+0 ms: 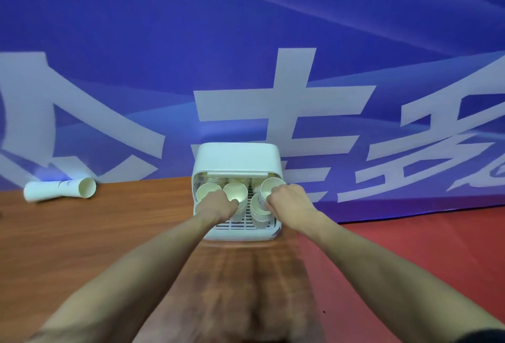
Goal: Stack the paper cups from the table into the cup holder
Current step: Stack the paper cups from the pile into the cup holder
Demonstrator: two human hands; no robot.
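Note:
A white boxy cup holder stands open at the far edge of the brown wooden table, with several white paper cups inside on its slotted floor. My left hand grips the rim of a stack of cups in the holder's middle; another cup stands to its left. My right hand holds a single paper cup just above a second stack on the holder's right side. A sleeve of nested cups lies on its side at the table's far left.
A blue banner with big white characters rises right behind the table. Red floor shows to the right of the table's edge.

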